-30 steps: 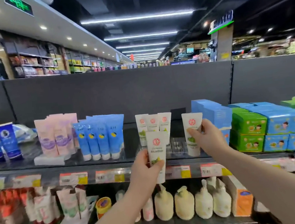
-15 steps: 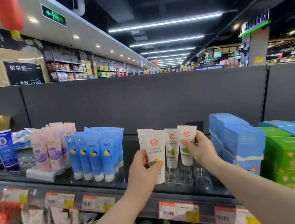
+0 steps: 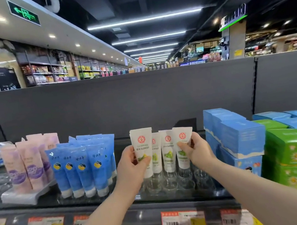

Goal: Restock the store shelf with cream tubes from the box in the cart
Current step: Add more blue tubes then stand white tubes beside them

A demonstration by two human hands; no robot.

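Observation:
White cream tubes with a red round logo and green leaf print stand cap-down in a clear holder (image 3: pixel 173 184) on the dark top shelf (image 3: pixel 48 201). My left hand (image 3: pixel 132 167) grips one white tube (image 3: pixel 142 146) at the front left of the group. My right hand (image 3: pixel 197 150) holds the rightmost white tube (image 3: pixel 182 138), which stands in line with two other white tubes (image 3: pixel 168 151). The box and the cart are out of view.
Blue tubes (image 3: pixel 83 165) and pink tubes (image 3: pixel 25 163) stand left of the white ones. Stacked blue boxes (image 3: pixel 238 135) and green boxes (image 3: pixel 296 150) fill the right. Price tags (image 3: pixel 182 220) line the shelf edge. A grey back panel (image 3: pixel 123 100) rises behind.
Both hands have moved forward to the white tubes in the holder. The right hand's tube now stands in the row; the left hand's tube is lower, at the group's front left.

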